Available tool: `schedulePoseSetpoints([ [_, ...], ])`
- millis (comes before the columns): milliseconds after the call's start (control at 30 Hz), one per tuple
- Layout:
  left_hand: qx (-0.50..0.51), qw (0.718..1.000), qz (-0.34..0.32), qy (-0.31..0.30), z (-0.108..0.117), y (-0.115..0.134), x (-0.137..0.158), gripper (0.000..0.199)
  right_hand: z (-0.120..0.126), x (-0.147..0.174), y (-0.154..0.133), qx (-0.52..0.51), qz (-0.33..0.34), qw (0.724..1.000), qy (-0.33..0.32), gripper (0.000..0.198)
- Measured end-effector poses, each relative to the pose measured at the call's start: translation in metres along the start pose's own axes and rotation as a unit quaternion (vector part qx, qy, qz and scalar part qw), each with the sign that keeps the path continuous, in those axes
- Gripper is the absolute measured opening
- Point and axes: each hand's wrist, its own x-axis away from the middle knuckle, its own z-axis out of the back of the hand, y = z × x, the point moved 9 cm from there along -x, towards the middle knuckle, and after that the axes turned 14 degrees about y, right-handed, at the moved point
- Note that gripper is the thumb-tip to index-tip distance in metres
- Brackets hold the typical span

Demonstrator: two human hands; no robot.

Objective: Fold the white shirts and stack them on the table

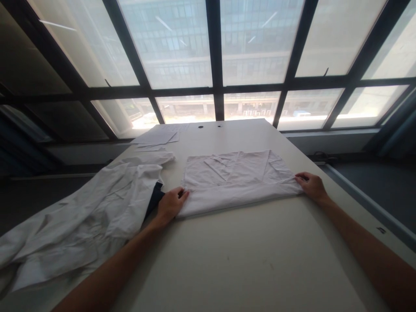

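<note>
A white garment (227, 171) lies flat on the table, folded into a long rectangle with its near edge turned over in a band. My left hand (171, 203) pinches the left end of that band, thumb and fingers closed on the cloth. At the opposite end, my right hand (311, 185) grips the right corner of the fold the same way. Creases run across the far part of the cloth. Which kind of garment it is cannot be made out.
A heap of crumpled white clothing (97, 208) covers the table's left side, with a dark blue piece (155, 196) beside my left hand. Paper sheets (156, 136) lie at the far left of the white table (240, 255). Large windows (182, 43) stand behind.
</note>
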Motion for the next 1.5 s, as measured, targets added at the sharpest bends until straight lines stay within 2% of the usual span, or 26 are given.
schedulePoseSetpoints([
  [367, 0.024, 0.999, 0.014, 0.031, 0.003, -0.004, 0.001, 0.019, 0.001, 0.001, -0.001, -0.007, 0.011, 1.000, 0.014, 0.036],
  [467, 0.034, 0.998, 0.013, 0.048, 0.002, -0.007, 0.000, 0.018, -0.001, 0.003, 0.002, 0.002, 0.024, 1.000, 0.015, 0.036],
  [533, 0.051, 0.995, -0.008, 0.080, 0.009, -0.004, -0.001, 0.021, -0.002, 0.003, 0.004, 0.014, 0.031, 0.999, 0.012, 0.036],
  [600, 0.073, 0.987, -0.062, 0.131, 0.025, 0.009, 0.000, 0.023, -0.001, 0.002, 0.001, 0.032, 0.050, 0.998, 0.014, 0.038],
  [667, 0.099, 0.970, -0.145, 0.166, 0.042, 0.035, 0.009, 0.025, 0.007, 0.000, -0.013, 0.054, 0.088, 0.994, 0.045, 0.042],
  [700, 0.113, 0.962, -0.188, 0.164, 0.047, 0.052, 0.015, 0.026, 0.011, 0.000, -0.025, 0.064, 0.109, 0.990, 0.069, 0.044],
  [767, 0.139, 0.947, -0.262, 0.123, 0.049, 0.090, 0.029, 0.030, 0.017, 0.003, -0.057, 0.071, 0.142, 0.982, 0.105, 0.047],
  [867, 0.160, 0.929, -0.331, 0.038, 0.033, 0.151, 0.047, 0.042, -0.002, 0.025, -0.118, 0.043, 0.162, 0.984, 0.062, 0.050],
  [967, 0.156, 0.906, -0.393, -0.025, 0.000, 0.209, 0.057, 0.060, -0.045, 0.066, -0.182, 0.013, 0.203, 0.978, -0.047, 0.055],
  [1067, 0.140, 0.888, -0.431, -0.074, -0.038, 0.246, 0.061, 0.064, -0.082, 0.105, -0.222, 0.012, 0.246, 0.962, -0.116, 0.062],
  [1200, 0.104, 0.893, -0.428, -0.086, -0.072, 0.253, 0.064, 0.060, -0.110, 0.128, -0.227, 0.037, 0.260, 0.950, -0.168, 0.072],
  [1367, 0.089, 0.891, -0.441, -0.057, -0.077, 0.245, 0.070, 0.057, -0.118, 0.131, -0.214, 0.057, 0.274, 0.932, -0.228, 0.063],
  [1500, 0.077, 0.897, -0.431, -0.058, -0.081, 0.243, 0.068, 0.056, -0.112, 0.119, -0.195, 0.084, 0.273, 0.927, -0.244, 0.063],
])
